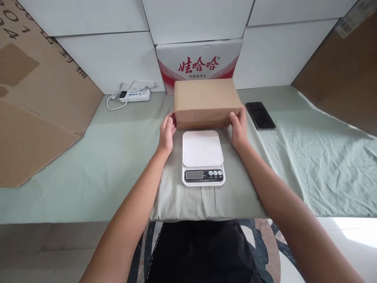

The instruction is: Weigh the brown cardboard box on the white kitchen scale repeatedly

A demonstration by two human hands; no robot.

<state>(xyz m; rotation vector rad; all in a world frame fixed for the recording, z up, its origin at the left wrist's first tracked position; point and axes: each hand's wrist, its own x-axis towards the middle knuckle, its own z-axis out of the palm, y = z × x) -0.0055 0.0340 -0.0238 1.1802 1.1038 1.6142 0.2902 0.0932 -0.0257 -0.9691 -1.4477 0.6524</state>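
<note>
At frame centre, on the cloth-covered surface (88, 169): cardboard box (206, 102) gripped at both ends by left hand (167, 131) and right hand (239, 129), fingers closed on it; risk of knocking the kitchen scale (203, 157) just in front.

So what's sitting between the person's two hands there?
In the head view, the brown cardboard box spans the gap, with the left hand and right hand pressed to its ends. Just in front sits the white kitchen scale.

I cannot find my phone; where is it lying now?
In the head view, the phone lies face up on the pale green cloth, right of the cardboard box, just beyond the right hand.
</note>
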